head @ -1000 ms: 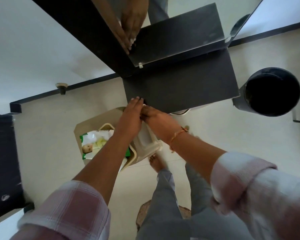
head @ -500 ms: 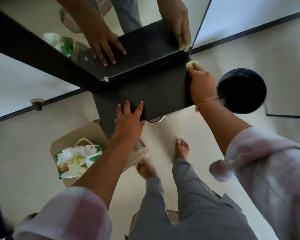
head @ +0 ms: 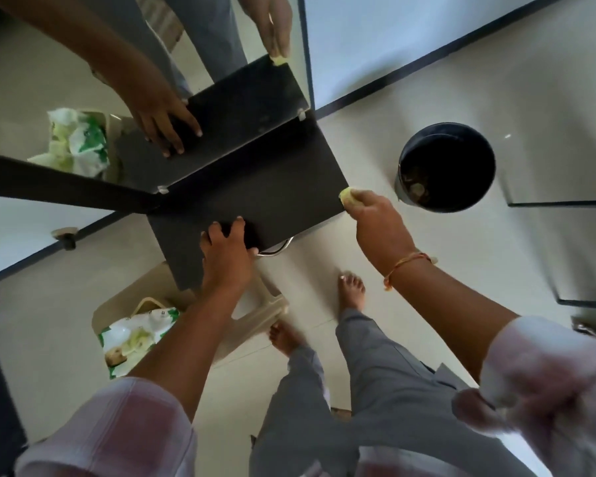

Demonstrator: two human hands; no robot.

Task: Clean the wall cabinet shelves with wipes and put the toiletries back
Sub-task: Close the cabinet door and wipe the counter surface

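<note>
A dark, bare shelf (head: 265,187) juts out from a mirror (head: 83,80) that repeats it and both hands. My left hand (head: 226,251) grips the shelf's near edge, fingers curled over the top. My right hand (head: 375,218) pinches a crumpled yellowish wipe (head: 347,195) against the shelf's right front corner. A green and white wipes pack (head: 135,335) lies on a beige stool below, under my left arm. No toiletries show.
A black round bin (head: 446,166) stands on the pale tiled floor to the right of the shelf. The beige plastic stool (head: 255,311) is by my bare feet. A dark skirting line (head: 427,67) runs along the wall.
My right hand has gone from meeting the left at the shelf's near edge to the back right corner, then drawn the wipe forward to the front right corner. The left hand stays gripping the edge.
</note>
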